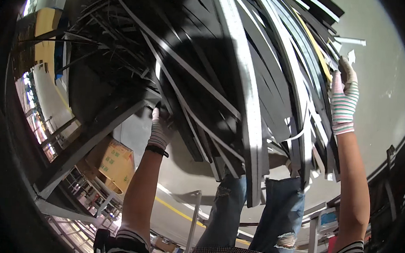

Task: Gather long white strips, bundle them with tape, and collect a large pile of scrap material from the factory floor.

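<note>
A large loose heap of long, narrow strips (251, 87), black, grey and white, fills the space in front of me, their near ends hanging over my legs. At its left edge is my left hand (161, 132) in a striped glove, its thumb pointing up beside dark strips; the other fingers are lost in shadow. Along the right edge lies my right hand (344, 102), also in a striped glove, fingers stretched out and thumb apart, against the outer strips. A yellow strip (316, 43) runs close to its fingertips.
A dark metal frame bar (95, 141) slants close to my left forearm. Below it stands a cardboard box (117, 163). Thin dark strips (110, 37) tangle at the far left. Grey floor (385, 91) shows on the right, and a metal post (193, 223) stands near my legs.
</note>
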Available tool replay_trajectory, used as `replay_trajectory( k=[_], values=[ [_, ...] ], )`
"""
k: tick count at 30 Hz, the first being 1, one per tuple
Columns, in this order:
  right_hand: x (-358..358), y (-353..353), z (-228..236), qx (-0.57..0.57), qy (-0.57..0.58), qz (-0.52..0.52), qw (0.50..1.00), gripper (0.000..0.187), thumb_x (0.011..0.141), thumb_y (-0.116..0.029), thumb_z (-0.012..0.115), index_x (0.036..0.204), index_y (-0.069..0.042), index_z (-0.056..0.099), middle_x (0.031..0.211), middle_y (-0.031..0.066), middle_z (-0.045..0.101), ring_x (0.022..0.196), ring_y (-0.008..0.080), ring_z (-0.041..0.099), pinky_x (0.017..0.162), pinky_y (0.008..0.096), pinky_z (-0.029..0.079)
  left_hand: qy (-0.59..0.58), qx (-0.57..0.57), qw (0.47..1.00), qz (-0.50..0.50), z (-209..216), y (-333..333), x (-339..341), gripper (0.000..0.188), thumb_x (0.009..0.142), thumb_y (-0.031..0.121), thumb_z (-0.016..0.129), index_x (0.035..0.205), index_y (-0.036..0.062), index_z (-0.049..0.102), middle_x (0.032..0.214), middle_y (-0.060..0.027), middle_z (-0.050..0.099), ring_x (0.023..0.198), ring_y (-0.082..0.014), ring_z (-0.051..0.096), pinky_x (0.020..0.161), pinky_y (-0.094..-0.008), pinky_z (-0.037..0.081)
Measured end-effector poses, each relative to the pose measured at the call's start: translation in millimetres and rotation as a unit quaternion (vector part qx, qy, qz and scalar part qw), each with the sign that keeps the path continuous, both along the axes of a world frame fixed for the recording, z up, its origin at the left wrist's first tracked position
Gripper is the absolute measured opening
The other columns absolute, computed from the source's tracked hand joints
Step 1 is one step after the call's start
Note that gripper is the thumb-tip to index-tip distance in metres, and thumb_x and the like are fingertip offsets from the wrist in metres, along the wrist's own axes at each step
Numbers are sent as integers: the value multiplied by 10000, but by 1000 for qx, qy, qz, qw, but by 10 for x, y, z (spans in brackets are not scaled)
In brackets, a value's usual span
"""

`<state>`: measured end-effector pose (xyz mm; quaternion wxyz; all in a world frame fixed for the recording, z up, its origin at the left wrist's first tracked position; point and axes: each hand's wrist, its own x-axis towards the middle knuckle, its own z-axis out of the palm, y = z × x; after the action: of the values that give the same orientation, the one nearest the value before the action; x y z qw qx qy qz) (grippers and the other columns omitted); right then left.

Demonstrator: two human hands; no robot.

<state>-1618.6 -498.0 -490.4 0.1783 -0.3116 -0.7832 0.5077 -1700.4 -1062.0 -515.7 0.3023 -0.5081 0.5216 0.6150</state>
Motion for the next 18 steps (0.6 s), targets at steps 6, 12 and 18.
replay_trajectory(
  k=[6, 12, 18],
  values=[
    [-1104, -32, 201, 367, 61, 161, 914, 435, 866, -96, 697, 1281, -52, 577, 1259, 176, 616, 1157, 335, 595, 1008, 420, 462, -1, -394, 854, -340, -915, -1428, 42, 866, 803, 622, 692, 1374, -14, 546, 1311, -157, 613, 1137, -327, 598, 1003, -412, 451],
    [-2141, 692, -128, 568, -146, 161, 794, 635, 877, -394, 702, 1357, -44, 477, 1319, 180, 586, 1235, 364, 543, 1041, 461, 433, -17, -303, 894, -331, -1487, -1347, 548, 734, 883, 546, 650, 1310, -47, 586, 1264, -184, 647, 1152, -285, 615, 980, -387, 460],
    [-1370, 895, -1197, 165, -272, 157, 935, 400, 921, -259, 685, 1248, -54, 582, 1075, 139, 673, 951, 222, 583, 902, 340, 492, 29, -298, 903, -309, -1232, 236, 465, 586, 928, 464, 637, 1147, -79, 638, 1084, -262, 684, 1049, -365, 648, 912, -402, 477]
  ],
)
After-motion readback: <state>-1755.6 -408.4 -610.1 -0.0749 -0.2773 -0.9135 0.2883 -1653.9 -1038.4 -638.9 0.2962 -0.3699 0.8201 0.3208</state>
